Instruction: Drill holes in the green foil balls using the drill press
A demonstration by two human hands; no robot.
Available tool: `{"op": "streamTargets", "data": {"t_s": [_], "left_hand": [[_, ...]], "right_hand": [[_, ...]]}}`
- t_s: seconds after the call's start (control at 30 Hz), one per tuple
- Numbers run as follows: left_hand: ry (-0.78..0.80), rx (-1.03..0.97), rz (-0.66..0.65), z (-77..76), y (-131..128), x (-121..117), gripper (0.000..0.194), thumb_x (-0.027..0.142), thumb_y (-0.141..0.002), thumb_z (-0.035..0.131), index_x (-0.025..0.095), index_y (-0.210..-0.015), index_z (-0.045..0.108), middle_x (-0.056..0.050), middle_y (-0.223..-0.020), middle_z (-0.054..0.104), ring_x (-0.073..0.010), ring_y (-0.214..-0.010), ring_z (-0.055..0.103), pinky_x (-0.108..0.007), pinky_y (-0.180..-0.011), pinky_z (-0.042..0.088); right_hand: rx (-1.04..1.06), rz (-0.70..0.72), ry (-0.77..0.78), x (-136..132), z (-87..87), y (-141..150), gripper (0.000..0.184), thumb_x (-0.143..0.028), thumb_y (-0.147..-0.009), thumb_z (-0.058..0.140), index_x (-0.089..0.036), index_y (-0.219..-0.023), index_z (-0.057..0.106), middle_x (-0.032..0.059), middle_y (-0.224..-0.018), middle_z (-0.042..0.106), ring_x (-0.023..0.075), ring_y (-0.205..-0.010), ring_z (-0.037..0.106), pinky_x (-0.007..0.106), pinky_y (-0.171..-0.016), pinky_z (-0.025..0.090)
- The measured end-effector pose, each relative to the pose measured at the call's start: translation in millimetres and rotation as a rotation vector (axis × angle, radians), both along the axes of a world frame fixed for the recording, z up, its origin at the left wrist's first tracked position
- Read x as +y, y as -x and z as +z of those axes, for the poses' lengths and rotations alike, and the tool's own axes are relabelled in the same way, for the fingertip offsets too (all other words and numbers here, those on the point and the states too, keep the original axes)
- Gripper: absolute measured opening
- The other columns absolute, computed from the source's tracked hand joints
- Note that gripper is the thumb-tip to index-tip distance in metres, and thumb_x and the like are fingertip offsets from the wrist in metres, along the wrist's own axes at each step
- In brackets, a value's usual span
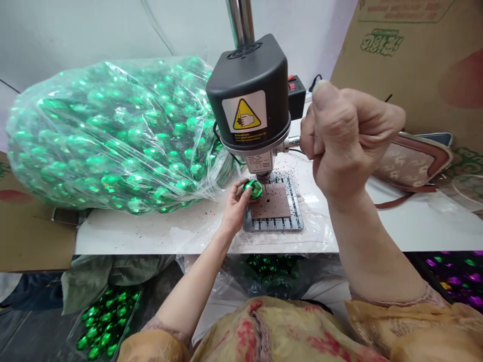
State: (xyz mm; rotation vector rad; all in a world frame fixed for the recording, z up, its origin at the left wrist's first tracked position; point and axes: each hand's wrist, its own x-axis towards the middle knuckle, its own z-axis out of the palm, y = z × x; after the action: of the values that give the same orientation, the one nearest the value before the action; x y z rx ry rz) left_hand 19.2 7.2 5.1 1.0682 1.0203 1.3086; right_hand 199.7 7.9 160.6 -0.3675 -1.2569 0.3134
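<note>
- Thin silver metal lever (293,143): bare right hand (345,136) hides its end.
- Round chrome column (241,22): top cut off.
- Tall brown cardboard box (411,65): right side cut off.

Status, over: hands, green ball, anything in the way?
Left hand holding green ball near chuck. Right hand closed on machine lever. Dark crumbs scattered around base plate.

From the head, the camera faces forward and down, near the drill press (249,85).
</note>
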Motion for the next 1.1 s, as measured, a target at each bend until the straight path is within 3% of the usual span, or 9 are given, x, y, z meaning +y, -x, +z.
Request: {"op": "streamTargets", "data": {"t_s": [0.13, 0.23, 0.53, 0.83, 1.1], "left_hand": [[-0.048, 0.092, -0.026, -10.5, 1, 2, 0.062, 0.052, -0.074, 0.084, 0.021, -0.123, 0.063, -0.007, -0.117, 0.073, -0.0192, -0.107, 0.068, -0.031, -0.096, 0.054], [-0.077, 0.122, -0.043, -15.6, 0, 3, 0.064, 0.053, -0.074, 0.084, 0.021, -0.125, 0.063, -0.008, -0.119, 0.072, -0.0222, -0.114, 0.067, -0.036, -0.103, 0.052], [-0.193, 0.228, -0.086, -24.5, -6, 3, 0.059, 0.049, -0.075, 0.084, 0.021, -0.122, 0.063, -0.009, -0.117, 0.071, -0.0237, -0.107, 0.069, -0.042, -0.098, 0.056], [-0.360, 0.606, -0.042, -20.7, -9, -3, 0.055, 0.043, -0.074, 0.084, 0.021, -0.120, 0.063, -0.010, -0.120, 0.068, -0.0271, -0.114, 0.064, -0.045, -0.103, 0.051], [-0.307, 0.511, -0.107, -19.7, -14, -8, 0.058, 0.044, -0.075, 0.084, 0.022, -0.123, 0.059, -0.009, -0.118, 0.068, -0.0258, -0.110, 0.066, -0.042, -0.098, 0.053]], "right_hand": [[0.024, -0.005, 0.007, -2, 2.7, 1, 0.051, -0.030, -0.093, 0.058, -0.019, -0.053, 0.029, -0.0053, -0.050, 0.024, 0.0018, -0.044, 0.034, 0.025, -0.046, 0.033], [0.040, -0.009, -0.006, -4, 5.3, 3, 0.051, -0.028, -0.092, 0.059, -0.018, -0.051, 0.030, -0.0057, -0.048, 0.022, 0.0006, -0.041, 0.031, 0.024, -0.042, 0.024], [0.054, -0.024, -0.011, -6, 6.6, 5, 0.051, -0.028, -0.092, 0.058, -0.017, -0.052, 0.029, -0.0054, -0.049, 0.020, -0.0002, -0.041, 0.032, 0.022, -0.041, 0.021], [0.030, -0.082, 0.032, -5, 5.1, 5, 0.055, -0.042, -0.091, 0.059, -0.019, -0.052, 0.027, -0.0046, -0.051, 0.019, 0.0012, -0.042, 0.028, 0.023, -0.042, 0.028], [0.075, -0.067, 0.026, -10, 3.4, 8, 0.052, -0.027, -0.091, 0.060, -0.019, -0.051, 0.029, -0.0051, -0.047, 0.021, 0.0032, -0.040, 0.030, 0.027, -0.042, 0.018]]}}
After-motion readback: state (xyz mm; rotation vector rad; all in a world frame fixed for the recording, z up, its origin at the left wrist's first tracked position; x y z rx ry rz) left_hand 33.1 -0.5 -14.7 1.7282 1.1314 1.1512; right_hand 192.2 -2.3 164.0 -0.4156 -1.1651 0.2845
